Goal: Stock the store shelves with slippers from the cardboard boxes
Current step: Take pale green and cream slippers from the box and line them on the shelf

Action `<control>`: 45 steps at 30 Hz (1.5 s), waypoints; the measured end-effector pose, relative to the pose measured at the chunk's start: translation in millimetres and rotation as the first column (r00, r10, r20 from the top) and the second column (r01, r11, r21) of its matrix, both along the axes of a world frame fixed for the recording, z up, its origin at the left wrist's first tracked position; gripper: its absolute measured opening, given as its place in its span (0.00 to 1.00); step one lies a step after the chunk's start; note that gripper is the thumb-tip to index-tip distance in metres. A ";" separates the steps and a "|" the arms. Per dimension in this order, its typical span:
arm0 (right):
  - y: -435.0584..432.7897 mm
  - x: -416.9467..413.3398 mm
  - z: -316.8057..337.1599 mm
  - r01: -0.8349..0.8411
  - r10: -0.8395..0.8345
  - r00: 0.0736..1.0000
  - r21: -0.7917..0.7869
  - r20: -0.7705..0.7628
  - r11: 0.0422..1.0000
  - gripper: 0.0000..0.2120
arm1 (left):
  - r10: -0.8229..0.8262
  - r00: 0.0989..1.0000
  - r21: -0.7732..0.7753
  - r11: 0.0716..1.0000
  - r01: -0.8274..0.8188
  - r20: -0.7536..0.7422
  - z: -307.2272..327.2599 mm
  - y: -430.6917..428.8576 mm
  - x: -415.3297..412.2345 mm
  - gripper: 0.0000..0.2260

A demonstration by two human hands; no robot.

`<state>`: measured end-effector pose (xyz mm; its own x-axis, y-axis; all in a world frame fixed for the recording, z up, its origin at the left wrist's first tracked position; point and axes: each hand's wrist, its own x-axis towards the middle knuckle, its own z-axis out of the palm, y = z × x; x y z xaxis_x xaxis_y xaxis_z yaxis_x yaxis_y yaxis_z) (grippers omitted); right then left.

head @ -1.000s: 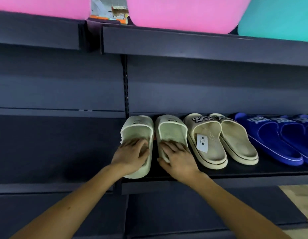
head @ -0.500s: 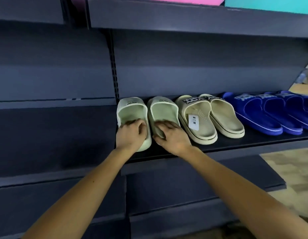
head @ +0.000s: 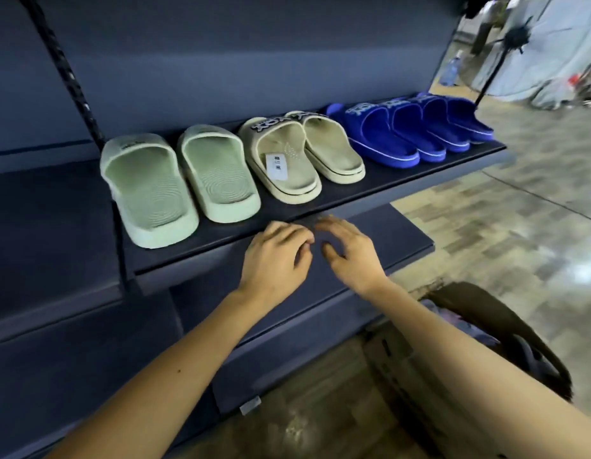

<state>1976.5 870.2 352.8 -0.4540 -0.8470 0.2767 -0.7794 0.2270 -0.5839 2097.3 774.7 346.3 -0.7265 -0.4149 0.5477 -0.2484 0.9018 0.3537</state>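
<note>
Matt ribbed foam green slippers (head: 178,183) on smooth matt dark shelf (head: 320,207).

shelf (head: 320,207) front strip free | slippers (head: 221,173) fill back | left bay seemingly bare

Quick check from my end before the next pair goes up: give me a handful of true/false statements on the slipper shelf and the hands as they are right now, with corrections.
1. Both hands are empty. True: the left hand and right hand hover in front of the shelf edge, holding nothing.
2. The pale green slippers sit at the left end of the row. True.
3. A white tag lies in one of the blue slippers. False: the white tag lies in a beige slipper.
4. The right hand rests on a green slipper. False: it touches no slipper.
5. The slippers' heels face the person. True.
6. The blue slippers sit between the green and beige pairs. False: they are at the right end.
</note>
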 end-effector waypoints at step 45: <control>363.1 -396.7 -264.0 0.016 -0.564 0.706 0.786 0.428 0.618 0.13 | -0.247 0.622 0.615 0.618 -0.489 0.743 -278.5 269.8 -442.2 0.11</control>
